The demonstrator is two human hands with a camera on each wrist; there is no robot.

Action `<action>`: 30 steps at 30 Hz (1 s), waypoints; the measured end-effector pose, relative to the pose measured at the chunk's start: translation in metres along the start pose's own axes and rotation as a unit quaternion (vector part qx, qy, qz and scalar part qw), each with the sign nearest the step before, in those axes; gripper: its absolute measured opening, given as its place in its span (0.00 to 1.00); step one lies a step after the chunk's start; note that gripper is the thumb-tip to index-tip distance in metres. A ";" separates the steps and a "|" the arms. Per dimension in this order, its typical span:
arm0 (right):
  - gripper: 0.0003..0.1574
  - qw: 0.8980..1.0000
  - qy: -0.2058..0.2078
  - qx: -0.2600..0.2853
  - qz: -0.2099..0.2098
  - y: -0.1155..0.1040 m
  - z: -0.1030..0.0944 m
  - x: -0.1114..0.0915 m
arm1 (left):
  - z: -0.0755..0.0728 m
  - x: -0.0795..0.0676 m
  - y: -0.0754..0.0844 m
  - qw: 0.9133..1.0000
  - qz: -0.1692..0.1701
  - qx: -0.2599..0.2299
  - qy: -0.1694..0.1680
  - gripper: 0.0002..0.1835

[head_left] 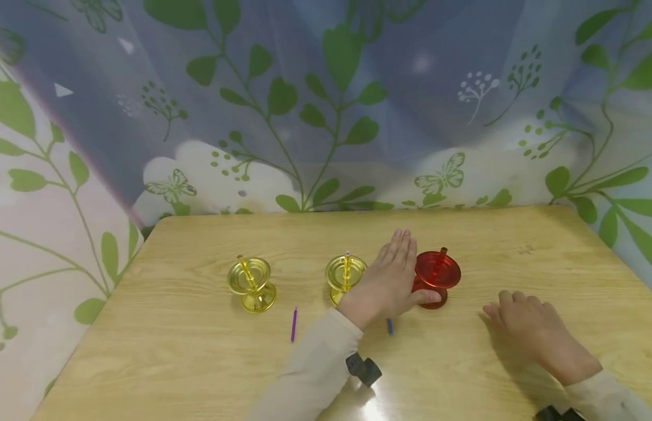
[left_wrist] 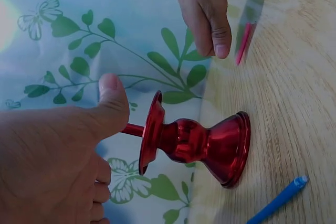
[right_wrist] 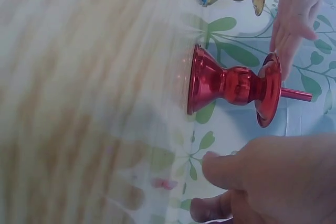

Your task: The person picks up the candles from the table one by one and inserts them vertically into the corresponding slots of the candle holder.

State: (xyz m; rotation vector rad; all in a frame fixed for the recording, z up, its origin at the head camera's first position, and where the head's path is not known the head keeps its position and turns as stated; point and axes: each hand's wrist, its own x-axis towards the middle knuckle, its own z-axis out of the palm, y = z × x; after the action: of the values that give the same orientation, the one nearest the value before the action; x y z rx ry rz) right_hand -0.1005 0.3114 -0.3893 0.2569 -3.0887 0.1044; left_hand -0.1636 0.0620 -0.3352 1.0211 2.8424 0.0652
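Observation:
A shiny red candle holder [head_left: 438, 270] stands upright between the two hands. My left hand [head_left: 391, 278] is just to its left, fingers straight and together, the thumb pointing across the holder's lower part in the head view. Partly behind that hand is a gold candle holder [head_left: 347, 272]. Under the left wrist a blue candle [head_left: 390, 326] lies on the table, partly covered. To the right, my right hand [head_left: 533, 324] hovers low over the tabletop with loosely bent fingers and nothing in its grasp. Near its fingertips lies a pinkish-red candle [left_wrist: 244, 44], which the hand hides in the head view.
Farther left stands another gold candle holder [head_left: 253, 283], its centre stem upright. A purple candle [head_left: 293, 324] lies between the gold holders, toward the front. The wooden table [head_left: 173, 362] meets a leaf-patterned cloth [head_left: 304, 117] along its back edge.

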 end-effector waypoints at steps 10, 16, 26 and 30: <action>0.20 1.000 -0.017 -0.001 0.004 0.001 0.002 -0.005 | 0.006 0.014 0.001 1.000 -0.005 0.010 -0.028 0.47; 0.20 1.000 -0.029 0.004 -0.001 0.003 0.004 -0.006 | 0.010 0.016 0.001 0.999 0.001 0.031 -0.014 0.43; 0.16 0.999 -0.050 -0.001 -0.013 0.006 0.004 -0.007 | 0.013 0.019 0.004 1.000 -0.005 0.025 -0.002 0.39; 0.12 0.999 -0.042 -0.016 -0.028 0.003 0.005 -0.003 | 0.013 0.019 0.002 0.999 -0.012 0.033 -0.007 0.38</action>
State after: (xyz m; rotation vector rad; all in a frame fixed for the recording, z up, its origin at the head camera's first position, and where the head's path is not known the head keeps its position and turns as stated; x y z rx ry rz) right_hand -0.0982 0.3145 -0.3941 0.3541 -3.1600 0.0449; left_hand -0.1757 0.0758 -0.3498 0.9965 2.8603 -0.0376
